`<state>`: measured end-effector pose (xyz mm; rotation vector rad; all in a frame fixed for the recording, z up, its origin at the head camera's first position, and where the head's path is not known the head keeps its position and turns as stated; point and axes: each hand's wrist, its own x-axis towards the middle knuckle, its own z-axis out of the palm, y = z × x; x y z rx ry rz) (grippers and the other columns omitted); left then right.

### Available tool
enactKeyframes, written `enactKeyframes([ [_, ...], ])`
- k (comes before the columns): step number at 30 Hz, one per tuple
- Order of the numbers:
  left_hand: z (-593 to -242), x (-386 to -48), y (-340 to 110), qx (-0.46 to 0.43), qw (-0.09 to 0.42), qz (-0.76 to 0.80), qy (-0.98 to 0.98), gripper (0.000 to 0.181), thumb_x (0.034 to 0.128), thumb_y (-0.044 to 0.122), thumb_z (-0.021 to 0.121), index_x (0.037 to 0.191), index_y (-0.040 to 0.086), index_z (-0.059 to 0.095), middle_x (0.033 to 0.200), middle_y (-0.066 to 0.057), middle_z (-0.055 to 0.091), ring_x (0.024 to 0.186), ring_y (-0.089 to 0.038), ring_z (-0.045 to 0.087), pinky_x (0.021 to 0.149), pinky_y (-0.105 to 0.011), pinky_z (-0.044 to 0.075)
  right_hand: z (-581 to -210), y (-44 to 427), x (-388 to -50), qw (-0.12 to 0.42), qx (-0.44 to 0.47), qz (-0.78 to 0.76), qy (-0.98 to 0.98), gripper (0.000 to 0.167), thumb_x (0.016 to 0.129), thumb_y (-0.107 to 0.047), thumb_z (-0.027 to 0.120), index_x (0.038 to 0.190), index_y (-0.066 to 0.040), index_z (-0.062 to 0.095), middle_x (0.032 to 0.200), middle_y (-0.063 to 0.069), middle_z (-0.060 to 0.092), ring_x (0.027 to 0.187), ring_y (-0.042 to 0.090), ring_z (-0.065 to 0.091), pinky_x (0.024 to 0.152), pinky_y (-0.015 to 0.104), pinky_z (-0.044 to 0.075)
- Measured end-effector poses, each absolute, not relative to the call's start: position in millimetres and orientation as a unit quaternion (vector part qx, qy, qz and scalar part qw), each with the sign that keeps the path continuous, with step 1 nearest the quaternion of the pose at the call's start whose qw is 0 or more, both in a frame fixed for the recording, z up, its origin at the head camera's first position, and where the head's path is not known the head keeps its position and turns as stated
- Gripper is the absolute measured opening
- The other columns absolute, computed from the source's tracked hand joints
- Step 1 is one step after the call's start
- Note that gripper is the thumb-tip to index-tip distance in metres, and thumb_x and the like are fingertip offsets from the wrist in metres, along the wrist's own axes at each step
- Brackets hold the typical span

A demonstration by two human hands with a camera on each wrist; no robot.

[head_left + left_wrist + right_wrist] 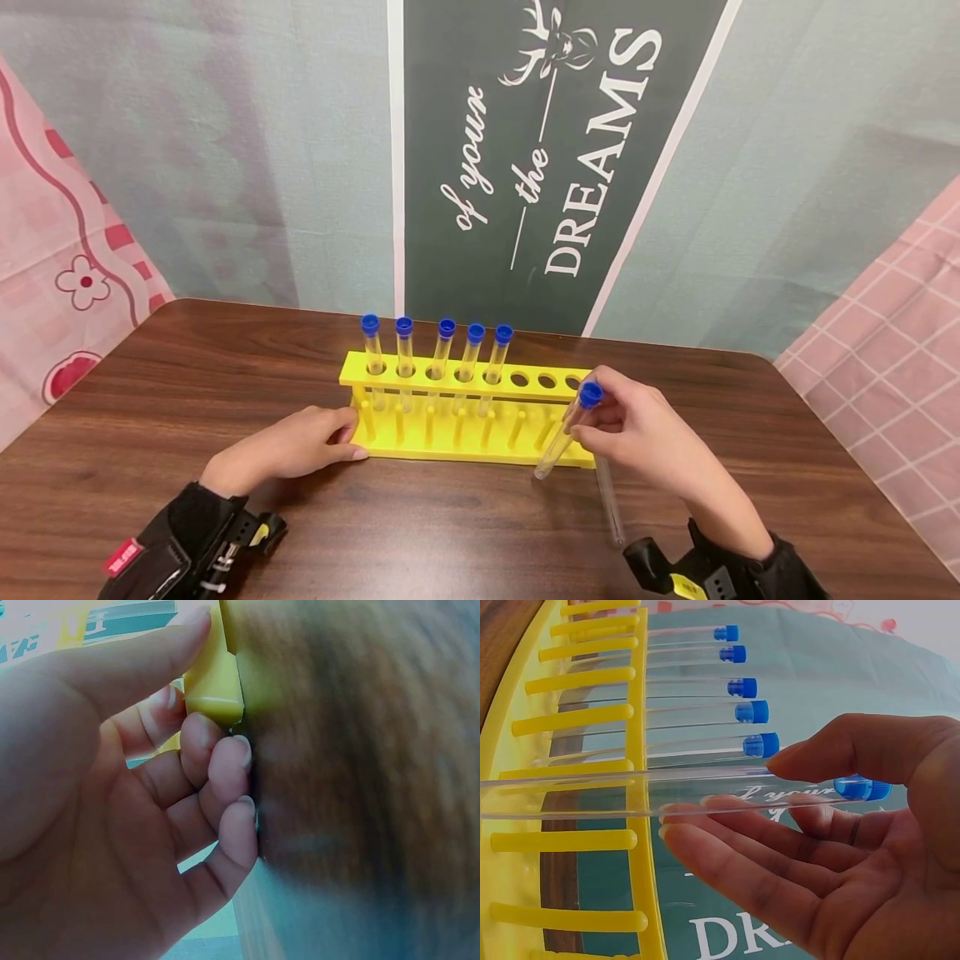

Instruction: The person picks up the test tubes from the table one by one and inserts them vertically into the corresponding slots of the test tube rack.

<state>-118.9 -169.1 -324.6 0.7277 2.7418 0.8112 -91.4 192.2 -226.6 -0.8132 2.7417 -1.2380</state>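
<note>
A yellow test tube rack (465, 455) stands on the wooden table, with several blue-capped test tubes (439, 358) upright in its left holes. My left hand (303, 442) grips the rack's left end; in the left wrist view, the thumb lies along one side of the yellow end piece (214, 682) and fingers curl at the other. In front of the rack's right end, my right hand (637, 425) pinches a clear test tube (558, 446) with a blue cap between thumb and fingers. This tube is tilted, its lower end toward the left and front.
Another clear tube (611, 504) lies on the table (420, 533) below the right hand, its upper end hidden. Behind the table's back edge hangs a printed curtain (330, 167). Uncovered rack holes (547, 381) show at the right.
</note>
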Motion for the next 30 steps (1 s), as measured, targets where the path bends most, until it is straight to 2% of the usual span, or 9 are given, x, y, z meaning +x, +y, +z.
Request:
enactKeyframes([
  [30, -322.6, -117.7, -167.6, 0.228, 0.104, 0.274, 0.929, 0.034, 0.0846, 0.034, 0.064, 0.071, 0.013, 0.042, 0.059, 0.005, 0.030, 0.051, -0.008, 0.030, 0.049, -0.022, 0.025, -226.8, 188.4, -91.5, 0.014, -0.270, -0.389, 0.881, 0.024, 0.077, 0.001, 0.069, 0.084, -0.005, 0.047, 0.078, 0.004, 0.057, 0.071, 0.011, 0.062, 0.061, 0.025, 0.050],
])
